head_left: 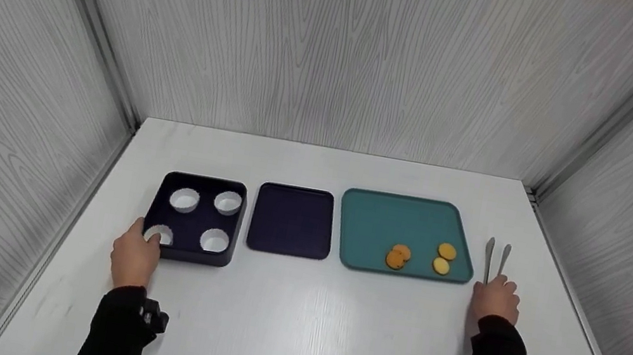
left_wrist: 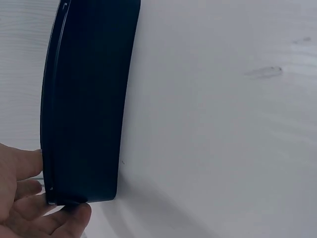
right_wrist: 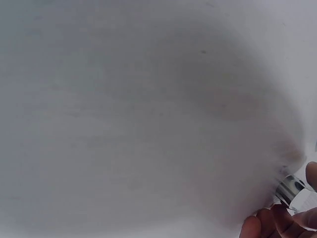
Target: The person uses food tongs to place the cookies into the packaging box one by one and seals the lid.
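Note:
A dark navy square box (head_left: pixel 185 252) stands at the left of the table, with several white fluted cups (head_left: pixel 185 200) inside it. My left hand (head_left: pixel 136 254) grips its near left corner, thumb at the rim; in the left wrist view the fingers (left_wrist: pixel 74 223) curl about the corner of the box wall (left_wrist: pixel 89 109). At the far right my right hand (head_left: pixel 496 299) holds metal tongs (head_left: pixel 488 258), whose two arms point away and stand apart. Only the shiny end of the tongs (right_wrist: pixel 290 190) shows between thumb and fingers in the right wrist view.
A teal tray (head_left: pixel 396 220) lies at the right, bearing two brown cookies (head_left: pixel 396 259) and two yellow ones (head_left: pixel 441 265). Between it and the box is a flat dark navy square tray or lid (head_left: pixel 292 221). Grey wood-grain panels (head_left: pixel 337 52) enclose the white table (head_left: pixel 305 323) at the back and sides.

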Demonstrator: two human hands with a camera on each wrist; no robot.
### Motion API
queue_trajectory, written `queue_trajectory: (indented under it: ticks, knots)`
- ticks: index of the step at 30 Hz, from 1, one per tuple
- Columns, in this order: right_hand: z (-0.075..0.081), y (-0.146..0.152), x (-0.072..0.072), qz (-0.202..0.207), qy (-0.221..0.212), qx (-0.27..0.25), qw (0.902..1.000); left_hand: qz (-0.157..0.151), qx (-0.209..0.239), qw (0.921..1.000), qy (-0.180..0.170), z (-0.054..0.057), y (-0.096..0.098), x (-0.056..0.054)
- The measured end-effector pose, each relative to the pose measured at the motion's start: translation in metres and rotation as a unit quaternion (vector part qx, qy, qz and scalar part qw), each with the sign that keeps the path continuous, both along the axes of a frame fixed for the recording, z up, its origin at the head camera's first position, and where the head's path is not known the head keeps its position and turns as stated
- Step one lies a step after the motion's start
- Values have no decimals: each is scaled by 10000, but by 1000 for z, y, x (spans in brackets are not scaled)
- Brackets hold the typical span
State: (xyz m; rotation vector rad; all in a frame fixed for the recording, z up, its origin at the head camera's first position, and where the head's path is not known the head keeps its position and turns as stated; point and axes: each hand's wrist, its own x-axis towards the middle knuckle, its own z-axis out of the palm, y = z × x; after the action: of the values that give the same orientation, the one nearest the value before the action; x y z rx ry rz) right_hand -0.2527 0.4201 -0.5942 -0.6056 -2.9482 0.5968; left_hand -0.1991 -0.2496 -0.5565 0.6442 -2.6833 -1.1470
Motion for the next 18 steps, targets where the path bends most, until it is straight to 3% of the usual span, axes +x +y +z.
queue_trajectory:
  ticks: [8, 18]
  knots:
    - [3, -1, -1, -189, -239, -227, 9993, -222, 383, 9987, -266, 6, 3, -2]
    - [13, -3, 4, -401, -346, -769, 9956, -397, 491, 9965, -556, 2, 4, -2]
